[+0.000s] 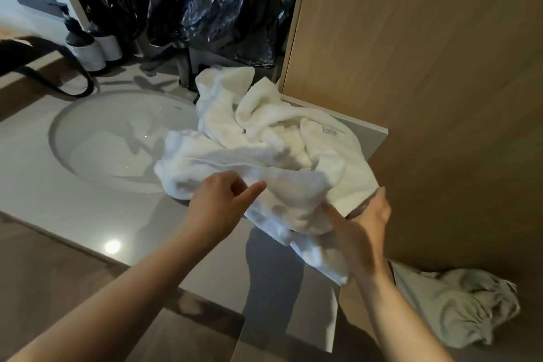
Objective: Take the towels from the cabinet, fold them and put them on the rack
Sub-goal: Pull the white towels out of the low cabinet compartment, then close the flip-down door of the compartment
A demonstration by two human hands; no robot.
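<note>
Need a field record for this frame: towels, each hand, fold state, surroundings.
towels: white towels, crumpled heap on counter, overlapping sink edge
left hand: pinches heap's near edge
right hand: grips near-right corner
fold state: unfolded
surroundings: wooden panel right; grey cloth lower right

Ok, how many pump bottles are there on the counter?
2. Both stand side by side at the back left of the counter, behind the sink: the left bottle and the right bottle, each in a white holder. The black plastic may hide more.
</note>
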